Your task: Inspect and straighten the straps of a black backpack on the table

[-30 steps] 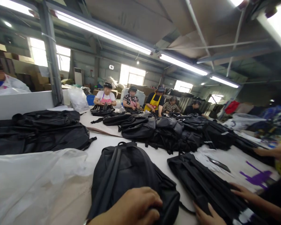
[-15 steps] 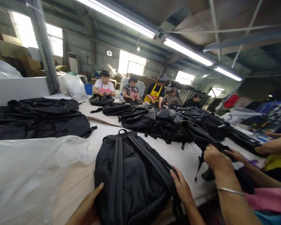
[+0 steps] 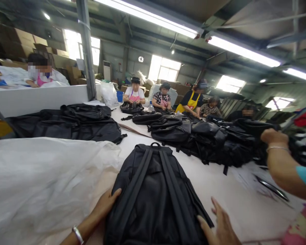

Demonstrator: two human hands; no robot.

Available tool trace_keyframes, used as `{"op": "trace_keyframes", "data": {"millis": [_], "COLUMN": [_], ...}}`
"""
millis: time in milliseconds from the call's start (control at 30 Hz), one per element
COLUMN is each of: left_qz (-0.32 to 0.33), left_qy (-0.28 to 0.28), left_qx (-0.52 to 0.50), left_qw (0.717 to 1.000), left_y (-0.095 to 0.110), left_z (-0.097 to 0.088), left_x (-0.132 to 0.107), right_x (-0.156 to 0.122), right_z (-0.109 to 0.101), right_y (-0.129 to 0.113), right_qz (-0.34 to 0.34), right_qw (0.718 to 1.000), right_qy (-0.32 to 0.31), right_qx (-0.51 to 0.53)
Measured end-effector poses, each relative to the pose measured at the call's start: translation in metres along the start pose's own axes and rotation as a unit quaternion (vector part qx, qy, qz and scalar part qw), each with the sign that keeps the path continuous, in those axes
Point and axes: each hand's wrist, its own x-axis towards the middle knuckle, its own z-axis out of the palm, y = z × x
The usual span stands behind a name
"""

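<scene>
While the black backpack [image 3: 153,197] lies strap-side up on the table [image 3: 219,190], long axis running straight away from me, I see my left hand [image 3: 105,204] flat against its left flank, my right hand [image 3: 220,226] spread open just beside its right corner.

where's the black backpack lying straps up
The backpack lies bottom centre of the head view on the table, between the left hand and right hand, white plastic sheet on its left.
</scene>
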Motion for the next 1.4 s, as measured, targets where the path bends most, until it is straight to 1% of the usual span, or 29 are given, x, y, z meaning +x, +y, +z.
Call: {"op": "trace_keyframes", "data": {"millis": [33, 67, 100, 133, 167, 200, 233, 333, 400, 433, 467, 500, 533, 567, 600, 633, 667, 700, 767, 833, 900, 1000, 1067, 1133, 1200, 1300, 1333, 1367, 1400], "left_qz": [0.010, 0.020, 0.029, 0.036, 0.041, 0.046, 0.050, 0.056, 0.061, 0.064, 0.069, 0.076, 0.085, 0.098, 0.116, 0.137, 0.160, 0.184, 0.227, 0.247, 0.249, 0.232, 0.214, 0.197, 0.184, 0.168, 0.161, 0.151, 0.139], "left_qy": [0.011, 0.017, 0.020, 0.021, 0.021, 0.023, 0.026, 0.042, 0.040, 0.034, 0.026, 0.022, 0.029, 0.048, 0.071, 0.096, 0.111, 0.113, 0.071, 0.005, -0.041, -0.040, -0.030, -0.046, -0.089, -0.135, -0.141, -0.144, -0.148], "left_qx": [0.008, 0.011, 0.014, 0.017, 0.021, 0.026, 0.032, 0.059, 0.073, 0.076, 0.077, 0.079, 0.085, 0.095, 0.108, 0.122, 0.133, 0.135, 0.119, 0.093, 0.076, 0.072, 0.062, 0.031, -0.018, -0.079, -0.092, -0.104, -0.117], "left_qw": [1.000, 1.000, 0.999, 0.999, 0.999, 0.998, 0.998, 0.996, 0.995, 0.994, 0.994, 0.994, 0.992, 0.989, 0.985, 0.978, 0.972, 0.967, 0.964, 0.964, 0.965, 0.969, 0.974, 0.979, 0.979, 0.973, 0.973, 0.972, 0.972], "left_y": [-0.007, -0.010, -0.011, -0.010, -0.008, -0.006, -0.003, -0.002, -0.005, -0.006, -0.007, -0.005, -0.002, 0.004, 0.013, 0.024, 0.036, 0.050, 0.078, 0.101, 0.113, 0.116, 0.112, 0.109, 0.108, 0.110, 0.111, 0.112, 0.113], "left_z": [0.001, 0.002, 0.003, 0.003, 0.003, 0.002, 0.002, -0.002, -0.007, -0.010, -0.014, -0.019, -0.023, -0.027, -0.029, -0.030, -0.029, -0.025, -0.013, 0.004, 0.021, 0.039, 0.046, 0.049, 0.048, 0.041, 0.037, 0.034, 0.032], "left_x": [0.001, 0.001, 0.001, 0.000, 0.000, -0.001, -0.002, -0.005, -0.008, -0.010, -0.013, -0.015, -0.017, -0.020, -0.023, -0.025, -0.029, -0.032, -0.040, -0.049, -0.055, -0.057, -0.055, -0.052, -0.050, -0.048, -0.048, -0.048, -0.048], "right_x": [0.006, 0.010, 0.011, 0.010, 0.007, 0.002, -0.004, -0.020, -0.019, -0.014, -0.005, 0.006, 0.018, 0.032, 0.045, 0.056, 0.065, 0.072, 0.076, 0.072, 0.066, 0.059, 0.057, 0.055, 0.054, 0.056, 0.058, 0.059, 0.060], "right_z": [-0.009, -0.016, -0.019, -0.017, -0.011, 0.000, 0.014, 0.058, 0.076, 0.080, 0.080, 0.077, 0.072, 0.067, 0.061, 0.057, 0.054, 0.052, 0.054, 0.058, 0.063, 0.068, 0.070, 0.070, 0.066, 0.054, 0.052, 0.050, 0.050], "right_y": [-0.023, -0.048, -0.074, -0.100, -0.124, -0.146, -0.165, -0.203, -0.216, -0.219, -0.222, -0.222, -0.222, -0.220, -0.218, -0.215, -0.211, -0.208, -0.201, -0.196, -0.196, -0.199, -0.201, -0.202, -0.199, -0.183, -0.176, -0.167, -0.159], "right_qz": [-0.074, -0.138, -0.206, -0.280, -0.357, -0.430, -0.491, -0.605, -0.645, -0.648, -0.632, -0.592, -0.527, -0.441, -0.348, -0.262, -0.194, -0.144, -0.083, -0.055, -0.047, -0.047, -0.053, -0.066, -0.092, -0.139, -0.138, -0.120, -0.083], "right_qw": [0.997, 0.989, 0.978, 0.956, 0.920, 0.873, 0.829, 0.726, 0.678, 0.668, 0.679, 0.709, 0.753, 0.799, 0.837, 0.858, 0.865, 0.862, 0.851, 0.846, 0.845, 0.850, 0.854, 0.850, 0.834, 0.792, 0.783, 0.783, 0.794], "right_qy": [0.026, 0.033, -0.015, -0.082, -0.163, -0.229, -0.266, -0.325, -0.354, -0.366, -0.372, -0.374, -0.368, -0.351, -0.324, -0.297, -0.279, -0.268, -0.271, -0.281, -0.282, -0.267, -0.261, -0.273, -0.314, -0.405, -0.422, -0.427, -0.422], "right_qx": [-0.025, -0.033, -0.027, -0.019, -0.020, -0.023, -0.026, -0.025, -0.012, 0.006, 0.038, 0.084, 0.143, 0.208, 0.271, 0.326, 0.370, 0.404, 0.442, 0.450, 0.452, 0.451, 0.447, 0.445, 0.444, 0.435, 0.436, 0.436, 0.431]}}
